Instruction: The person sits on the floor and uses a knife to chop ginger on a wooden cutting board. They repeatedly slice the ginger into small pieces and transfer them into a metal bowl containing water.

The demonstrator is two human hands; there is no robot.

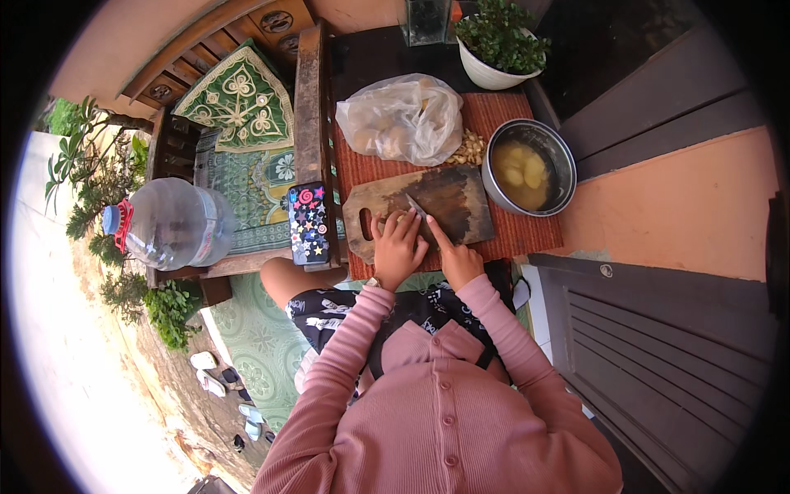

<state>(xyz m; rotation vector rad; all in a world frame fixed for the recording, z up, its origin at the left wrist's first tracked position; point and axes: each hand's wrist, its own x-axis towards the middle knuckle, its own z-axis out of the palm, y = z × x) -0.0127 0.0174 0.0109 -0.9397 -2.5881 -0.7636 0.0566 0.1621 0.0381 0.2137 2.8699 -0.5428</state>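
A worn wooden cutting board (389,191) with a handle slot lies before me, its right half darkened and wet-looking. My right hand (464,259) is curled over a small knife (415,205), index finger stretched out along it, and the blade points away to the upper left. Beside the blade, the fingertips of my left hand (398,250) rest low on the board; anything beneath them is hidden. Right of the board stands a metal pot (565,176) with peeled pale potatoes (521,170) in cloudy water.
Behind the board sit a clear plastic bag (401,120) of round potatoes and a heap of peelings (470,148). A potted plant (500,65) and a glass vase (427,23) stand farther back. To the left are a phone (309,223) on the bench arm and a large water bottle (176,223).
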